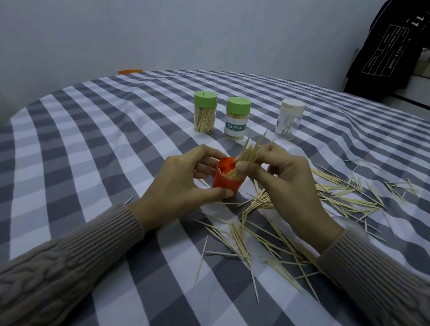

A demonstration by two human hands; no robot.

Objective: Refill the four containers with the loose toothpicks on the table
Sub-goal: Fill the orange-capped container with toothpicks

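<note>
Green-lidded container (237,118) label reads "TOOTHPICK"; orange container (226,182) unlabelled.

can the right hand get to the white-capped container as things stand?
Probably not right away: the right hand is pinching a bundle of toothpicks over the orange container. The path itself looks free; the white-capped container stands just beyond it with bare tablecloth between.

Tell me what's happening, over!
Left hand holds red cup. Right hand feeds toothpick bunch in. Nothing blocking; loose picks remain.
</note>
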